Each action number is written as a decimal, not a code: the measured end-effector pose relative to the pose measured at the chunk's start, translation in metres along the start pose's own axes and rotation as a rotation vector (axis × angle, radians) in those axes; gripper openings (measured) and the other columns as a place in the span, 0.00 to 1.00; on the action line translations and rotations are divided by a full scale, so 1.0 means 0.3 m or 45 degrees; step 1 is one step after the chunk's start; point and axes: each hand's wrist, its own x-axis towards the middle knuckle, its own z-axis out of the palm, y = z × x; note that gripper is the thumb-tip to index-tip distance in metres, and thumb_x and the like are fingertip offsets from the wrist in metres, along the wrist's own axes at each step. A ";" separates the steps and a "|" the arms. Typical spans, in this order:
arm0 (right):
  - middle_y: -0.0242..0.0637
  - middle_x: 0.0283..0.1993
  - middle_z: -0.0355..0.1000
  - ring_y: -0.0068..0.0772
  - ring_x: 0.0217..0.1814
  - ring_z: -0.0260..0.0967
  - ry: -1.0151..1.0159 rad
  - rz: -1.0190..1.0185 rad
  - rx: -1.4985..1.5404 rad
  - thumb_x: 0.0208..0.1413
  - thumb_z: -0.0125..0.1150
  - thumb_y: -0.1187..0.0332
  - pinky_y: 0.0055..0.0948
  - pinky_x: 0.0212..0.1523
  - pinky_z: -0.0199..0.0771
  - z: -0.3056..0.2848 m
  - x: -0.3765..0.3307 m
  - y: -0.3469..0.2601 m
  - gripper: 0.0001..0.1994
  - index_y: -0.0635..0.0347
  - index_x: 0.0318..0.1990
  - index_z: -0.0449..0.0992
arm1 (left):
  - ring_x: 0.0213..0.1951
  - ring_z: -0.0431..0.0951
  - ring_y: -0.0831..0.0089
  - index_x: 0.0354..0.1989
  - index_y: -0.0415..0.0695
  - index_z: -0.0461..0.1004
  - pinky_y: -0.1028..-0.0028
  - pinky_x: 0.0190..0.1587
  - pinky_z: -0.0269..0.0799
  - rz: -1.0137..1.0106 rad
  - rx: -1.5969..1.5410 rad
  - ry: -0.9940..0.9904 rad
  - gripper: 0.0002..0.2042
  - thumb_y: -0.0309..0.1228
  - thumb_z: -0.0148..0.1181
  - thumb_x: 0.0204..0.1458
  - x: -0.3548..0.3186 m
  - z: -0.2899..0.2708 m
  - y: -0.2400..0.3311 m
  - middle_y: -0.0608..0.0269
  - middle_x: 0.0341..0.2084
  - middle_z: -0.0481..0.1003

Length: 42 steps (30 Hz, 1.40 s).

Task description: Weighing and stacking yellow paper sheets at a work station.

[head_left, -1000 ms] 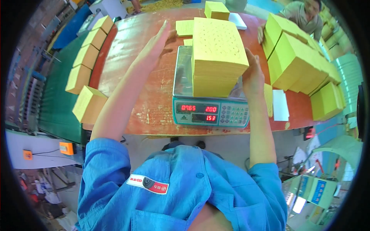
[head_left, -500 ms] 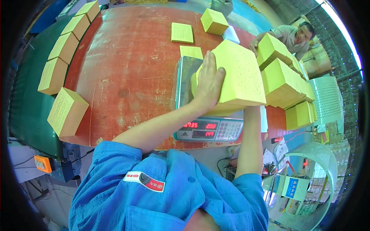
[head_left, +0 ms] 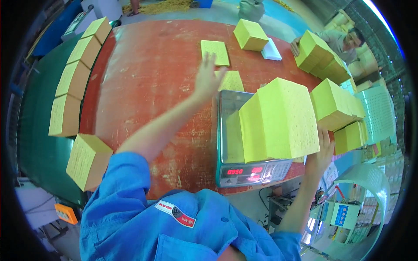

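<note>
Yellow block stack (head_left: pixel 278 119) | sitting on scale (head_left: pixel 226 130), near-right bench (head_left: pixel 148 69) | right hand (head_left: pixel 321 152) bracing right face, flat-palmed | left hand (head_left: pixel 208 78) hovering open, empty, far-left | likely light, soft, prone to shearing; gripping opposite side faces.
</note>
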 end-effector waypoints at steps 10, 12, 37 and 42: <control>0.41 0.41 0.73 0.36 0.43 0.72 0.637 0.999 1.691 0.63 0.48 0.57 0.37 0.47 0.73 0.023 -0.612 -0.070 0.19 0.66 0.49 0.72 | 0.71 0.41 0.50 0.64 0.72 0.59 0.28 0.61 0.37 0.282 1.095 -0.674 0.24 0.56 0.39 0.58 0.484 0.249 -0.327 0.62 0.70 0.47; 0.42 0.38 0.74 0.36 0.39 0.72 0.613 0.997 1.608 0.63 0.48 0.59 0.37 0.43 0.74 0.002 -0.646 -0.088 0.18 0.67 0.47 0.72 | 0.71 0.41 0.50 0.65 0.73 0.58 0.26 0.60 0.37 0.108 1.124 -0.691 0.24 0.56 0.38 0.59 0.450 0.213 -0.370 0.63 0.70 0.46; 0.37 0.47 0.73 0.25 0.46 0.69 -1.379 0.911 2.333 0.61 0.55 0.61 0.28 0.47 0.71 0.453 -0.897 -0.350 0.20 0.67 0.53 0.70 | 0.71 0.44 0.54 0.69 0.46 0.51 0.49 0.68 0.35 -0.190 0.803 -0.506 0.33 0.37 0.53 0.54 -1.350 -0.269 0.349 0.56 0.68 0.51; 0.38 0.49 0.72 0.25 0.48 0.68 -1.234 0.627 2.104 0.58 0.56 0.68 0.27 0.49 0.70 0.462 -0.967 -0.384 0.18 0.68 0.54 0.69 | 0.65 0.56 0.60 0.64 0.36 0.56 0.64 0.65 0.54 -0.559 -0.034 0.332 0.28 0.24 0.55 0.53 -1.529 -0.279 0.378 0.48 0.63 0.57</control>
